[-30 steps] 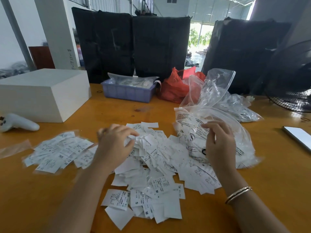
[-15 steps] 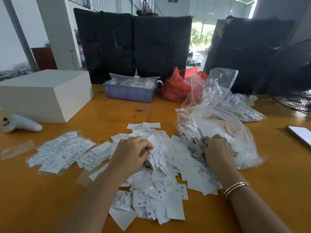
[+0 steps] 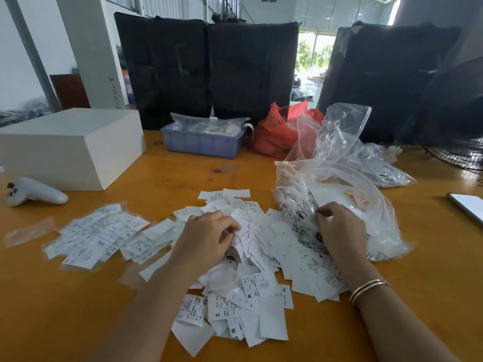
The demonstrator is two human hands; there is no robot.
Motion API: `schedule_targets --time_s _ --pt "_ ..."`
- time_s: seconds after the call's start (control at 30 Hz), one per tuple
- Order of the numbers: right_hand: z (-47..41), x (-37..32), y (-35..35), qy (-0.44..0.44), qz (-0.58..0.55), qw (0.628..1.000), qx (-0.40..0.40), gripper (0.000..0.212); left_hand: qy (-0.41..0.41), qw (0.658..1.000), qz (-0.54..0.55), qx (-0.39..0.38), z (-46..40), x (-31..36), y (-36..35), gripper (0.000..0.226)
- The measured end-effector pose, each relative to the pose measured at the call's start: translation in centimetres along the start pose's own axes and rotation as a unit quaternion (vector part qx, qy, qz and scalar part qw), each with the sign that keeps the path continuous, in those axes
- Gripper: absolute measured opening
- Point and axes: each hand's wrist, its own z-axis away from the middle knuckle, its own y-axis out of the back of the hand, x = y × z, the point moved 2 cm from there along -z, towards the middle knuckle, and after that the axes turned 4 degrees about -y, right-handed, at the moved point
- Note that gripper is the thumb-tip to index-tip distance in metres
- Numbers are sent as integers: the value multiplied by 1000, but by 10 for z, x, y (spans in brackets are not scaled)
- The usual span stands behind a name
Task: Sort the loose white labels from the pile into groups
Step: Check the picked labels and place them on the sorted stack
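Observation:
A big pile of loose white labels (image 3: 251,278) with printed size letters covers the middle of the orange table. My left hand (image 3: 206,239) rests on the pile's left part, fingers curled and pinching a label near its top. My right hand (image 3: 339,231) lies on the pile's right edge, fingertips pinching the printed clear plastic bag (image 3: 339,202) that holds more labels. A separate flat group of labels (image 3: 96,236) lies spread out to the left of the pile.
A white box (image 3: 70,147) and a white controller (image 3: 36,194) sit at the left. A purple bin (image 3: 201,142), a red bag (image 3: 277,134) and more clear bags (image 3: 376,163) stand behind. A phone (image 3: 467,205) and a fan (image 3: 460,118) are at the right.
Both hands have come down onto the pile. My left hand moved right toward the pile's middle, and my right hand dropped from the bag's upper part to its lower edge.

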Motion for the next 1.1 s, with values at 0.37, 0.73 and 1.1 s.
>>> schedule_targets --time_s 0.37,0.73,1.1 --pt "-2 1 -4 29 69 997 -20 31 -11 1000 9 0 -1 5 3 20" --pt "35 -58 8 183 -284 941 4 28 18 995 75 61 -3 7 8 32" --pt "61 -73 -18 1 -532 806 -258 43 135 923 361 -24 -4 18 11 61"
